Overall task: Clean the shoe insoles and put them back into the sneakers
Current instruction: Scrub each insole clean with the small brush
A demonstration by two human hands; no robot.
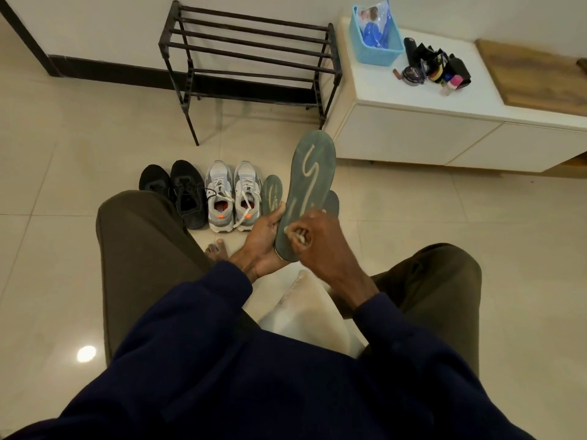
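Observation:
I hold a grey-green insole (309, 185) with a pale S-shaped mark upright in front of my knees. My left hand (263, 242) grips its heel end from the left and underneath. With fingers curled, my right hand (320, 239) pinches a small pale wad (293, 235) against the insole's lower face. A second insole (272, 193) lies on the floor beside the grey sneakers (233, 198), and a darker insole (333, 201) peeks out behind the held one. Both grey sneakers stand open, showing orange inside.
A pair of black sneakers (178, 192) stands left of the grey pair. Behind them is a black metal shoe rack (251, 55). A white cabinet (444, 122) at the right carries a blue basket (376, 36) and shoe-care items (432, 68). A pale cushion (305, 312) lies between my legs.

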